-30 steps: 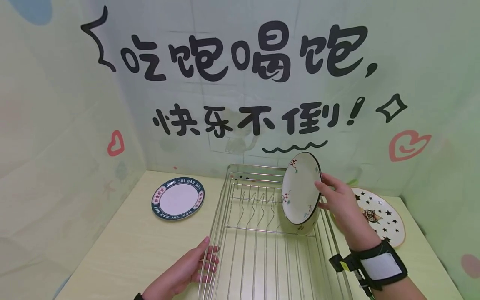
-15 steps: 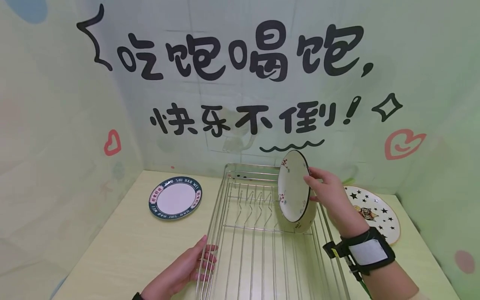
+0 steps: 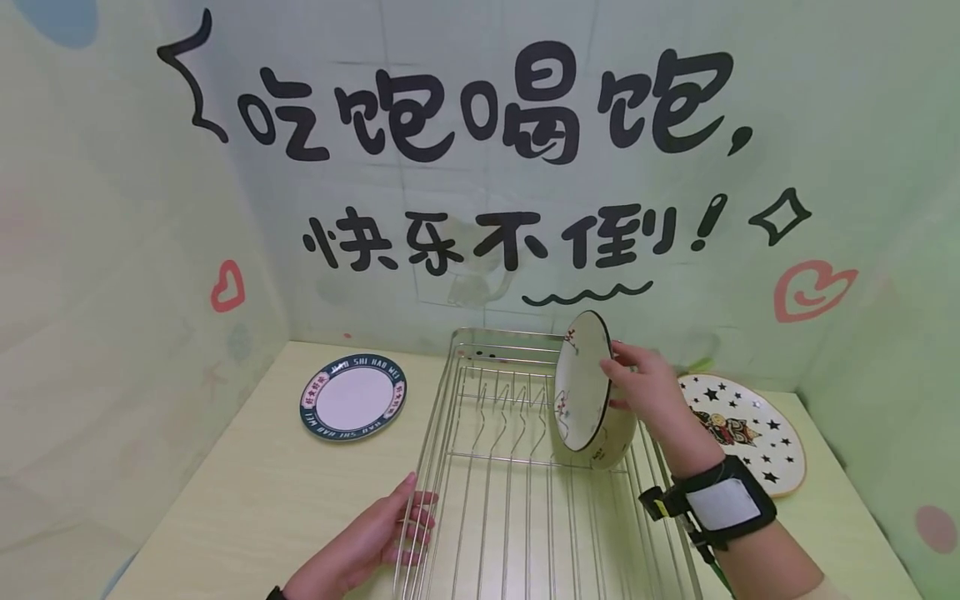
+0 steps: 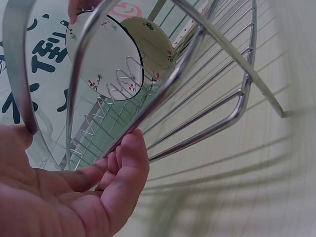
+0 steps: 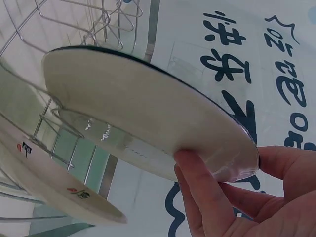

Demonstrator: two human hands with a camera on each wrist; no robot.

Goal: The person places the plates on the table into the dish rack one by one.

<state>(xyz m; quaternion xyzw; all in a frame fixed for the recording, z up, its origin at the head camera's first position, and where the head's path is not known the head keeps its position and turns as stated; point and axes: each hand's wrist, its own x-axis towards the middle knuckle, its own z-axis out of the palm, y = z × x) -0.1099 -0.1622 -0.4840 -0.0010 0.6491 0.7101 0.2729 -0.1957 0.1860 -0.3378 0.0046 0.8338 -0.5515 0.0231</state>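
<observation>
My right hand pinches a white plate by its right edge. The plate has a dark rim and small red flower sprigs, and it stands nearly upright at the back right of a wire dish rack. In the right wrist view my thumb is at the rim and my fingertips lie on the plate's underside. A second flowered plate leans in the rack just to its right, partly hidden. My left hand holds the rack's left side; its fingertips meet a lower wire in the left wrist view.
A plate with a dark blue lettered rim lies on the table left of the rack. To the right lies a white plate with black stars, partly behind my right arm. A printed wall sheet closes off the back.
The plate in my right hand has moved left, away from the second plate, then slightly down, and turned more edge-on. My left hand stays on the rack.
</observation>
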